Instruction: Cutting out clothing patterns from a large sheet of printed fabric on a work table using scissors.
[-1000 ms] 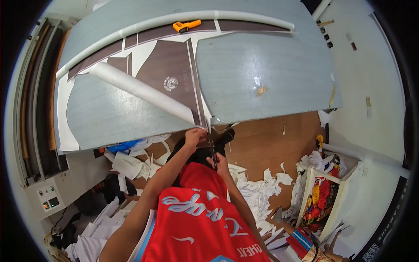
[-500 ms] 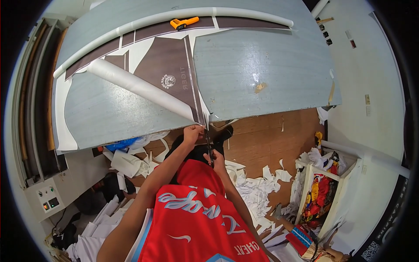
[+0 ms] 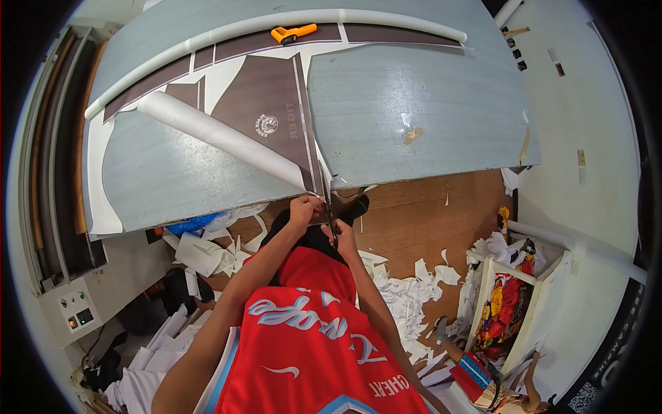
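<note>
My left hand [image 3: 305,208] pinches the lower end of a long dark brown printed paper piece [image 3: 255,96] at the table's near edge. My right hand [image 3: 343,238] grips black scissors [image 3: 332,228], their blades pointing away from me along the strip's right side, just beside my left fingers. A white paper roll [image 3: 214,138] lies diagonally across the brown piece, its lower end near my left hand. Behind, a long curved white roll [image 3: 269,18] lies along a brown strip [image 3: 393,38], with a yellow handheld tool [image 3: 296,32] on it.
The grey-blue table [image 3: 414,96] spans ahead. A roller machine [image 3: 58,152] stands at left. Paper scraps [image 3: 407,300] litter the wooden floor [image 3: 420,221]. A bin of coloured cloth [image 3: 507,303] is at right, a white wall [image 3: 579,117] behind it. Part of another person [image 3: 476,379] shows at lower right.
My right hand and the scissors have moved forward, up along the brown strip toward the table edge. My left hand also sits slightly higher in the picture, as does the table.
</note>
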`<state>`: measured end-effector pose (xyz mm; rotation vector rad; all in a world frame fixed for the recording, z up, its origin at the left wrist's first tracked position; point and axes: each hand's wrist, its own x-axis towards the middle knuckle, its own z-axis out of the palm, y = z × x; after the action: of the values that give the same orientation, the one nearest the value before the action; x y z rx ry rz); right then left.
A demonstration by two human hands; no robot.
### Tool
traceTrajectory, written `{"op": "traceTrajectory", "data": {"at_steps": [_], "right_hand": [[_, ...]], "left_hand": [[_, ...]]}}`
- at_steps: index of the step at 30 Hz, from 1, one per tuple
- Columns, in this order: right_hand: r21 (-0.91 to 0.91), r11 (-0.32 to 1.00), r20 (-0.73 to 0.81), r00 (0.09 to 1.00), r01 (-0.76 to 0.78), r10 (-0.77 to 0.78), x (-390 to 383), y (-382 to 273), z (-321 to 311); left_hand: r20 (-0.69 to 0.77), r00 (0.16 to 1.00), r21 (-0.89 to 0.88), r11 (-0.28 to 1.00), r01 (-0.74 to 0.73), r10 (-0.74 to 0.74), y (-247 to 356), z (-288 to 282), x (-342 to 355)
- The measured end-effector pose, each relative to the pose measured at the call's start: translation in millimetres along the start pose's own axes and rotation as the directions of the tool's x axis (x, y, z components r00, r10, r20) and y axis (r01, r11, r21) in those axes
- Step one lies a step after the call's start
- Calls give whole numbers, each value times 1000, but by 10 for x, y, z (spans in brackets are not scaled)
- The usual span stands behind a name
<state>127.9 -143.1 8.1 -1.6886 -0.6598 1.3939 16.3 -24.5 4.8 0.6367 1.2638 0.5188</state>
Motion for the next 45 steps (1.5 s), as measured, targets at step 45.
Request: {"op": "traceTrajectory", "data": {"at_steps": [45], "right_hand": [[-103, 993, -166, 985, -54, 37, -427, 75, -254]], "left_hand": [[125, 980, -12, 987, 161, -158, -97, -199, 144]]}}
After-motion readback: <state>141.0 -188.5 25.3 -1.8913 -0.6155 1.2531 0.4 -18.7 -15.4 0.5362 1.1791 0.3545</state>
